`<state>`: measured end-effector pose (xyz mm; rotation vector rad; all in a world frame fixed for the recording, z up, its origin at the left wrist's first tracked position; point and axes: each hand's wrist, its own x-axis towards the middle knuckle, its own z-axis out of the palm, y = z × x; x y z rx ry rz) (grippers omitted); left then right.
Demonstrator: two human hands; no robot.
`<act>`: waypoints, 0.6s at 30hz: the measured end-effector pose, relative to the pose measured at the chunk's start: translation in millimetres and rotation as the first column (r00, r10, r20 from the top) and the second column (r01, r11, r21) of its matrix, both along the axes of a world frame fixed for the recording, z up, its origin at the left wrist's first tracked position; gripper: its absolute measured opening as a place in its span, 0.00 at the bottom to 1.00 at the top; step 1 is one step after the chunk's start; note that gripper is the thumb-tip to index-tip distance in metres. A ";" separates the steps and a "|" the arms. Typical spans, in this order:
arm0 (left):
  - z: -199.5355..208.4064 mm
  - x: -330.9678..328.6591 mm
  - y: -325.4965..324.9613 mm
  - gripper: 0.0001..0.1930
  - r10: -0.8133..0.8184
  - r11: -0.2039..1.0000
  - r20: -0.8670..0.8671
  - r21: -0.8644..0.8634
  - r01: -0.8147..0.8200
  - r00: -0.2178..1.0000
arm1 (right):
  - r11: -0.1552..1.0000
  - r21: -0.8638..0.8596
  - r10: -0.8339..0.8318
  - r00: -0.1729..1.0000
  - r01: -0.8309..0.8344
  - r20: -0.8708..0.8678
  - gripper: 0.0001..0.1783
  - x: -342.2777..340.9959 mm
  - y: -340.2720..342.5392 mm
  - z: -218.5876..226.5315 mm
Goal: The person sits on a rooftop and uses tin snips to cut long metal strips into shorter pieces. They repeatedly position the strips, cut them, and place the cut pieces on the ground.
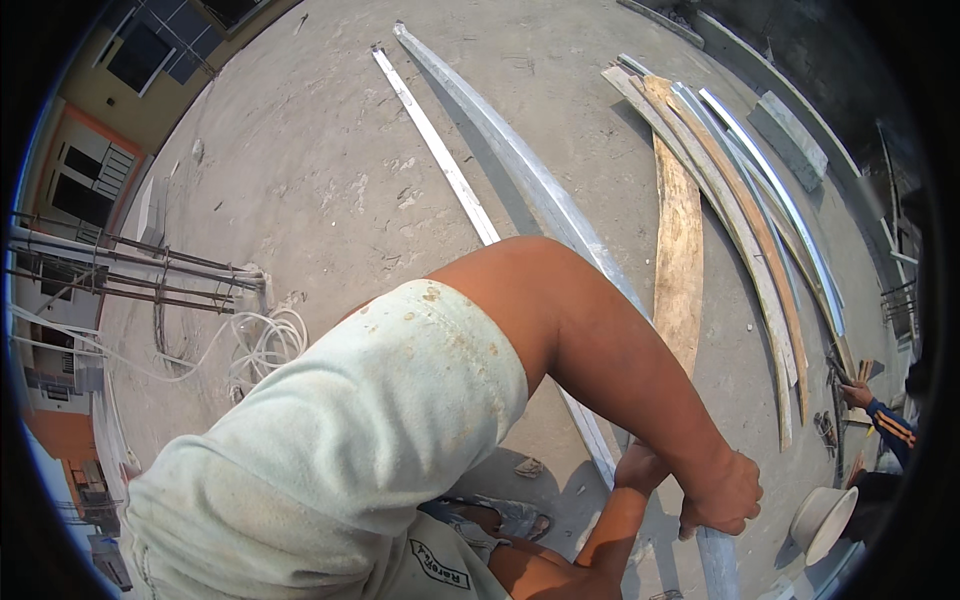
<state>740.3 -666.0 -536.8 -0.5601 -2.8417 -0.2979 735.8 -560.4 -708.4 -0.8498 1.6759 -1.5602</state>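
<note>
My left arm, in a pale, stained sleeve (350,400), reaches across the view. Its hand, my left hand (728,497), is closed on a long grey metal profile (715,565), part of which shows just below the fist. Beyond my arm a long shiny metal profile (505,145) stretches over the floor; my arm hides whether it is the same piece. My right hand (640,468) is beside my left wrist, its fingers hidden behind that forearm. A narrow white strip (440,145) lies alongside, passing under my arm towards my right hand.
Wooden planks (678,250) and metal lengths (790,205) lie on the concrete to the right. Nearby are a concrete block (788,140), a pale bucket (822,522) and another person's hand (857,395). Rebar (160,280) and coiled white hose (270,345) are at left.
</note>
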 end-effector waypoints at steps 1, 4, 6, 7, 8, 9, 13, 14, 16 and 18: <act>2.3 5.1 -8.5 0.29 -0.015 0.998 -0.113 0.059 0.022 0.993 | 0.979 -0.067 -0.183 0.978 0.190 0.096 0.34 -10.3 3.6 14.8; -4.0 53.9 -89.5 0.34 0.006 0.995 -0.111 0.104 0.005 0.994 | 0.929 -0.229 -0.216 0.928 0.291 0.304 0.23 -77.2 32.0 92.1; -9.6 122.6 -140.1 0.46 0.298 0.951 0.013 0.078 -0.298 0.954 | 0.934 -0.289 -0.155 0.967 0.210 0.202 0.23 -110.7 37.0 130.9; -10.8 157.5 -159.2 0.52 0.438 0.896 0.114 0.023 -0.443 0.892 | 0.928 -0.308 -0.173 0.976 0.207 0.136 0.23 -122.0 37.2 145.8; -12.5 192.8 -174.5 0.53 0.512 0.857 0.142 -0.015 -0.515 0.847 | 0.923 -0.328 -0.191 0.979 0.203 0.069 0.23 -130.3 35.2 158.0; -14.7 223.4 -186.3 0.54 0.574 0.818 0.117 -0.031 -0.575 0.810 | 0.918 -0.340 -0.213 0.977 0.205 0.015 0.23 -136.5 34.3 170.9; -30.0 270.8 -207.4 0.45 0.782 0.615 0.135 -0.010 -0.789 0.608 | 0.898 -0.397 -0.261 0.955 0.188 -0.138 0.24 -143.8 25.9 215.1; -28.6 272.9 -212.8 0.41 0.819 0.545 0.198 0.028 -0.838 0.539 | 0.894 -0.414 -0.262 0.951 0.174 -0.166 0.24 -143.6 25.0 224.6; -12.0 271.7 -230.4 0.22 0.815 0.577 -0.023 0.130 -0.806 0.579 | 0.882 -0.445 -0.268 0.941 0.153 -0.206 0.24 -143.3 22.8 244.2; 17.7 260.8 -248.8 0.25 0.793 0.598 -0.236 0.131 -0.791 0.561 | 0.870 -0.476 -0.270 0.932 0.127 -0.244 0.24 -140.4 19.5 262.3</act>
